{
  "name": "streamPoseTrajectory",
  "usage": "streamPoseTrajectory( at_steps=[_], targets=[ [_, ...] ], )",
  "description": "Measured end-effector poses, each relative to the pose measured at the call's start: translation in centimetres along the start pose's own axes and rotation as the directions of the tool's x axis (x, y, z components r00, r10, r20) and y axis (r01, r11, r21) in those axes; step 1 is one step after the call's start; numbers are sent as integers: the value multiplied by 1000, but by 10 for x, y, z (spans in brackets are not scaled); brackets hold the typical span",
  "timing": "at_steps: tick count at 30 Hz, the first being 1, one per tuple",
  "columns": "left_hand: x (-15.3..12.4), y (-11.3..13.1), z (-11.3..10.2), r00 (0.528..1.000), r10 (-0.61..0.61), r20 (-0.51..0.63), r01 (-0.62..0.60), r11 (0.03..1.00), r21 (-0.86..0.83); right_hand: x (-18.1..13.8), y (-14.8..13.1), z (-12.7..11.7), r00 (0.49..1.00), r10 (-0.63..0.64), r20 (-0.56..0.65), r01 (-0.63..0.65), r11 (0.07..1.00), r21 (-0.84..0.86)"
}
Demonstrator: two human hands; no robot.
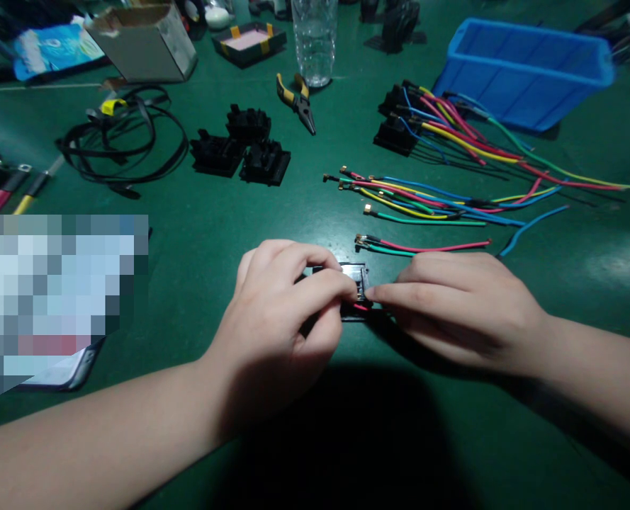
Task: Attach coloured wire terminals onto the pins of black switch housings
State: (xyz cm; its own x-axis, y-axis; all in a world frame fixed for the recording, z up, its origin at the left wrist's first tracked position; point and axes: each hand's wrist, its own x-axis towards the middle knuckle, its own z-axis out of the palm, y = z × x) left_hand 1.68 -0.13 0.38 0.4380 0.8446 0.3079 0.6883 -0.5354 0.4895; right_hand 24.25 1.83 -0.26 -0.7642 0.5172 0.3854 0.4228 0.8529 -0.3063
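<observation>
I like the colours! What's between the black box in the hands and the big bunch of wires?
Head view: a few loose red and green wires lie on the mat between the black box and the big bunch.

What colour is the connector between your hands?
The connector is black, clearest in the head view.

mat green | bin blue | connector black | loose wires red, yellow, blue, green
</observation>
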Motion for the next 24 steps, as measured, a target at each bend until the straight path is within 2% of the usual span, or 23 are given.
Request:
streamPoseTrajectory(
  at_steps=[24],
  targets=[
    [4, 0, 0, 999, -30, 36, 32, 998, -47, 1, 0, 0, 1000, 11, -9, -11, 999, 51]
  ],
)
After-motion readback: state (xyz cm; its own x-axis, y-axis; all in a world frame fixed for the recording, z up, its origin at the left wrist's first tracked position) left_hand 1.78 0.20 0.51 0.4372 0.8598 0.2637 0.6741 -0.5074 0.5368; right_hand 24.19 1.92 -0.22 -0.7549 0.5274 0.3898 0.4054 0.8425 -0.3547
